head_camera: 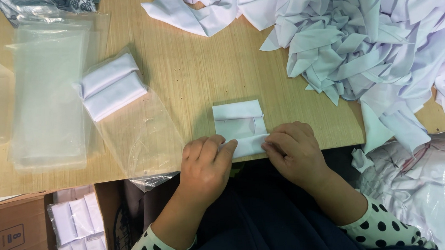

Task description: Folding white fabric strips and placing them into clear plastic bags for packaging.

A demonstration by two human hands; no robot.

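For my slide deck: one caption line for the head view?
Both hands, left hand and right hand, fold a white cloth at a wooden table edge.

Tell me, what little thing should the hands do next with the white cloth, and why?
Probably roll the near edge forward once more. Both the left hand and right hand pinch the folded white cloth at the table's edge, and its far part lies flat, not yet as compact as the bagged folded cloths.

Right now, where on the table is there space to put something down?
Bare wood lies between the bagged folded cloth and the folded white piece, running up toward the table's far edge. The right is crowded with the loose cloth heap; the left with clear plastic bags.
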